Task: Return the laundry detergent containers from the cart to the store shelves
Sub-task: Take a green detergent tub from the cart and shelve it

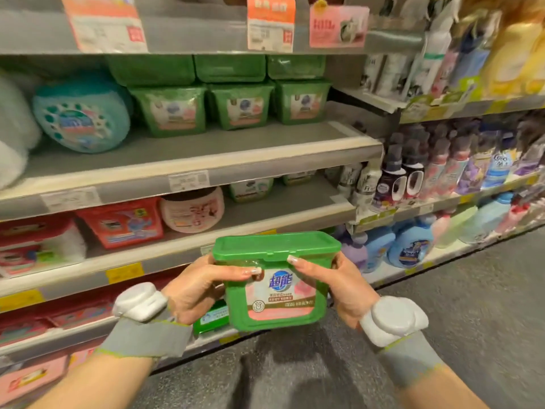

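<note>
Store shelves (188, 160) behind upright green tub (277, 283)

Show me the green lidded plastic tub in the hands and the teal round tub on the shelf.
green lidded plastic tub (277, 293): head view, front label.
teal round tub (81, 118): head view, printed front.

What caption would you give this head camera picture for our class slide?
Both hands, left and right, hold a green detergent tub before a shelf of matching green tubs.

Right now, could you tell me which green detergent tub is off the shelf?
The green tub gripped between both hands; the matching tubs sit on the shelf above.
</note>
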Demonstrator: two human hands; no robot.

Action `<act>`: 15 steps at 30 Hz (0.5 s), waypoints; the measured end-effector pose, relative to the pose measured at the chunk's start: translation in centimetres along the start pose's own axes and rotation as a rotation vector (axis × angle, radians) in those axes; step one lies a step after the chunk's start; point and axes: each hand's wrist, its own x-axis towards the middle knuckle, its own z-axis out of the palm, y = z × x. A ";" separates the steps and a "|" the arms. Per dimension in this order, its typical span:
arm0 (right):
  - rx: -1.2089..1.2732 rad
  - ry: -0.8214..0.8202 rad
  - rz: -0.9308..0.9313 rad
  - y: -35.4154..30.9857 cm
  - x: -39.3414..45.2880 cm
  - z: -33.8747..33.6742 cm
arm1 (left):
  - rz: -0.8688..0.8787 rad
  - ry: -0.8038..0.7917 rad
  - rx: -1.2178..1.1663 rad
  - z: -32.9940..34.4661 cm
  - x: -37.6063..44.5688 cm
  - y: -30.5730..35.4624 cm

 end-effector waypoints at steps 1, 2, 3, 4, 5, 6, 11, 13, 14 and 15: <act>0.006 -0.003 0.009 0.2 1.4 -0.7 | -0.006 -0.017 0.011 -0.1 1.6 -0.2; 0.010 0.003 0.016 0.6 2.8 -1.5 | -0.010 -0.024 0.020 0.0 3.0 -0.5; 0.021 0.007 0.019 1.0 4.0 -2.2 | -0.004 -0.032 0.019 0.0 4.5 -0.8; 0.034 0.013 0.025 1.3 5.0 -2.8 | -0.008 -0.030 0.017 0.1 5.8 -1.0; 0.041 0.019 0.023 1.6 6.3 -3.6 | -0.004 -0.024 0.013 0.2 7.3 -1.2; 0.038 0.020 0.026 2.0 7.4 -4.3 | -0.006 -0.018 0.013 0.3 8.4 -1.5; 0.049 0.010 0.013 3.2 12.3 -7.7 | -0.004 0.014 -0.012 0.7 14.1 -3.4; 0.064 -0.002 0.011 3.8 14.7 -9.1 | 0.010 0.027 0.003 1.2 16.1 -4.1; 0.080 -0.027 0.000 4.5 16.8 -10.6 | 0.037 0.047 0.006 1.9 18.0 -4.8; 0.091 -0.044 -0.003 4.9 18.1 -11.6 | 0.053 0.071 0.006 2.3 19.2 -5.3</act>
